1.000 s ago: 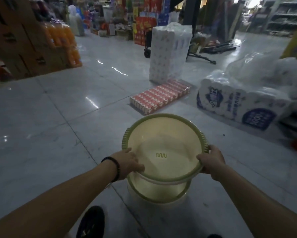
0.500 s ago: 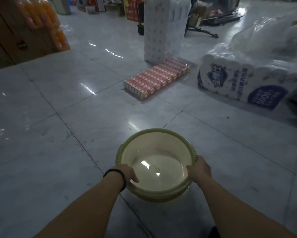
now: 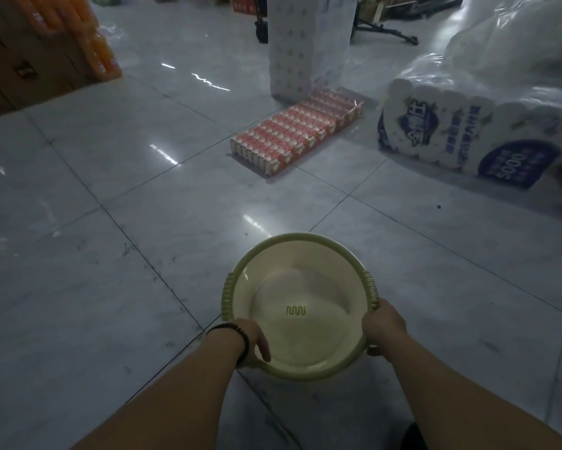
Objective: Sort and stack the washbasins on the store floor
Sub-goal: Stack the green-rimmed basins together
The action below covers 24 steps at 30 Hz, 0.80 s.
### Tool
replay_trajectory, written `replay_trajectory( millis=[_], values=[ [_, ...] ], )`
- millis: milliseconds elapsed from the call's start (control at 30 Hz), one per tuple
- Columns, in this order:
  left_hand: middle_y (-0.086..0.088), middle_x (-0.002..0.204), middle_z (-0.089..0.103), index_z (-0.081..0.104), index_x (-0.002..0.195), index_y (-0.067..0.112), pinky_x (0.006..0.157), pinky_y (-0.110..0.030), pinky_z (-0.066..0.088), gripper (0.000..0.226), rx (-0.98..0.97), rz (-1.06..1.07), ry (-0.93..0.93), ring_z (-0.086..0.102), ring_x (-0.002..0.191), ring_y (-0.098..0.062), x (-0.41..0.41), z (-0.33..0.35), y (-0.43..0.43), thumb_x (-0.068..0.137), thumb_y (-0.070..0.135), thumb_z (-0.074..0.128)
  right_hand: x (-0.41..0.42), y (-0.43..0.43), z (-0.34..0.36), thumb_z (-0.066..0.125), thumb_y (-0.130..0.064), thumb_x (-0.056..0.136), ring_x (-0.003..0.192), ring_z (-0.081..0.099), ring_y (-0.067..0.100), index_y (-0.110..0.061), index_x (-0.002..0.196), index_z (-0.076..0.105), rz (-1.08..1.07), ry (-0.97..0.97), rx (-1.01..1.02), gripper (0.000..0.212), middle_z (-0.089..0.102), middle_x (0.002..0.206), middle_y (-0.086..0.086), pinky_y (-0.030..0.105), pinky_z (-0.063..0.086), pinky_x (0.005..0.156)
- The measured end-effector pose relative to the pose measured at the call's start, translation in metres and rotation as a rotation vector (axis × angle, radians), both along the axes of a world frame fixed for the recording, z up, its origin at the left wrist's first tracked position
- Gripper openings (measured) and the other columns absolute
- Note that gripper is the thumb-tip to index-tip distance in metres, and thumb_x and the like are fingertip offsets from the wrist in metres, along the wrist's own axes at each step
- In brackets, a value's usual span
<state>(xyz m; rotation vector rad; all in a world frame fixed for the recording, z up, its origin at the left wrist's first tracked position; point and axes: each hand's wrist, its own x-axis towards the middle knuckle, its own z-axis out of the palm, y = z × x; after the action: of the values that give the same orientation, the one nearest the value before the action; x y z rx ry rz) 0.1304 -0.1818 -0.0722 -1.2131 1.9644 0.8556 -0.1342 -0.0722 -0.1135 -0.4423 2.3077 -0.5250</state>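
Note:
A cream washbasin (image 3: pixel 297 287) with a green rim and ribbed green handles sits low over the grey tiled floor in front of me. A small green wavy mark shows on its bottom. My left hand (image 3: pixel 252 344), with a dark bracelet at the wrist, grips the near left rim. My right hand (image 3: pixel 383 324) grips the right rim just below the ribbed handle. A second green rim edge (image 3: pixel 372 350) peeks out beneath my right hand, so the basin rests nested on another one, mostly hidden.
A flat shrink-wrapped tray of red cartons (image 3: pixel 297 138) lies on the floor ahead. Wrapped toilet-paper packs (image 3: pixel 468 134) sit at the right, a tall white pack (image 3: pixel 308 43) behind. Brown boxes and orange bottles (image 3: pixel 45 50) stand at the left.
The upper basin came down from a raised position onto the lower basin and now sits nested on it. The view tilted downward, and both hands stayed on the rim.

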Motion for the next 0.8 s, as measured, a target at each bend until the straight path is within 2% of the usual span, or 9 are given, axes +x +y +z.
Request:
replay_trajectory(
  millis=[133, 267, 333, 433, 500, 600, 633, 700, 800],
  values=[
    [0.006, 0.135, 0.062, 0.079, 0.113, 0.036, 0.096, -0.028, 0.053, 0.021, 0.062, -0.031, -0.028, 0.061, 0.115, -0.016, 0.013, 0.01, 0.003, 0.094, 0.037, 0.072, 0.006, -0.006, 0.0, 0.052, -0.013, 0.099, 0.089, 0.065, 0.039, -0.017, 0.119, 0.056, 0.037, -0.003, 0.028, 0.02, 0.061, 0.114, 0.018, 0.045, 0.064, 0.057],
    [0.007, 0.131, 0.066, 0.076, 0.122, 0.031, 0.104, -0.034, 0.053, 0.03, 0.078, -0.036, -0.119, 0.061, 0.118, -0.017, 0.047, 0.018, -0.006, 0.096, 0.041, 0.067, 0.034, -0.02, 0.001, 0.056, -0.021, 0.098, 0.084, 0.069, 0.038, -0.018, 0.119, 0.058, 0.149, -0.022, 0.03, 0.021, 0.063, 0.11, 0.016, 0.04, 0.062, 0.047],
    [0.005, 0.135, 0.064, 0.072, 0.129, 0.027, 0.105, -0.035, 0.052, 0.034, 0.069, -0.045, -0.188, 0.061, 0.121, -0.018, 0.066, 0.024, -0.008, 0.098, 0.039, 0.064, 0.055, -0.033, -0.003, 0.061, -0.026, 0.094, 0.082, 0.071, 0.038, -0.019, 0.117, 0.062, 0.226, -0.046, 0.03, 0.023, 0.066, 0.107, 0.015, 0.042, 0.063, 0.045],
    [0.001, 0.144, 0.057, 0.062, 0.142, 0.024, 0.111, -0.04, 0.047, 0.047, 0.077, -0.014, -0.279, 0.055, 0.131, -0.023, 0.101, 0.03, -0.011, 0.101, 0.046, 0.059, 0.098, -0.053, 0.001, 0.069, -0.033, 0.088, 0.08, 0.074, 0.035, -0.022, 0.115, 0.064, 0.352, -0.102, -0.005, 0.03, 0.069, 0.105, 0.012, 0.038, 0.062, 0.044],
    [0.0, 0.146, 0.057, 0.06, 0.143, 0.024, 0.111, -0.043, 0.047, 0.053, 0.119, 0.068, -0.313, 0.056, 0.13, -0.024, 0.132, 0.026, -0.019, 0.098, 0.053, 0.06, 0.129, -0.062, 0.006, 0.07, -0.035, 0.087, 0.083, 0.074, 0.034, -0.021, 0.116, 0.063, 0.428, -0.133, -0.026, 0.033, 0.07, 0.105, 0.011, 0.037, 0.063, 0.048],
    [0.001, 0.142, 0.062, 0.058, 0.145, 0.021, 0.099, -0.038, 0.051, 0.062, 0.191, 0.234, -0.338, 0.06, 0.122, -0.022, 0.182, 0.025, -0.028, 0.095, 0.059, 0.06, 0.167, -0.075, -0.001, 0.069, -0.028, 0.091, 0.093, 0.072, 0.036, -0.016, 0.118, 0.06, 0.547, -0.129, -0.052, 0.032, 0.069, 0.107, 0.013, 0.05, 0.068, 0.07],
    [0.001, 0.142, 0.062, 0.057, 0.146, 0.02, 0.096, -0.038, 0.051, 0.065, 0.198, 0.289, -0.336, 0.06, 0.123, -0.022, 0.197, 0.027, -0.03, 0.095, 0.06, 0.059, 0.178, -0.079, -0.005, 0.069, -0.028, 0.093, 0.095, 0.072, 0.037, -0.016, 0.123, 0.058, 0.576, -0.123, -0.065, 0.034, 0.068, 0.109, 0.013, 0.052, 0.067, 0.072],
    [0.0, 0.142, 0.063, 0.055, 0.147, 0.017, 0.099, -0.039, 0.053, 0.064, 0.184, 0.393, -0.29, 0.06, 0.125, -0.024, 0.222, 0.032, -0.03, 0.096, 0.057, 0.06, 0.193, -0.088, -0.016, 0.064, -0.035, 0.099, 0.095, 0.072, 0.037, -0.019, 0.134, 0.056, 0.589, -0.129, -0.081, 0.039, 0.069, 0.112, 0.015, 0.053, 0.067, 0.067],
    [-0.003, 0.143, 0.058, 0.055, 0.147, 0.021, 0.105, -0.041, 0.052, 0.055, 0.04, 0.452, -0.168, 0.059, 0.125, -0.026, 0.25, 0.045, -0.025, 0.101, 0.051, 0.056, 0.209, -0.101, -0.025, 0.06, -0.04, 0.102, 0.092, 0.075, 0.037, -0.02, 0.139, 0.056, 0.602, -0.115, -0.07, 0.042, 0.072, 0.113, 0.015, 0.051, 0.068, 0.067]
  ],
)
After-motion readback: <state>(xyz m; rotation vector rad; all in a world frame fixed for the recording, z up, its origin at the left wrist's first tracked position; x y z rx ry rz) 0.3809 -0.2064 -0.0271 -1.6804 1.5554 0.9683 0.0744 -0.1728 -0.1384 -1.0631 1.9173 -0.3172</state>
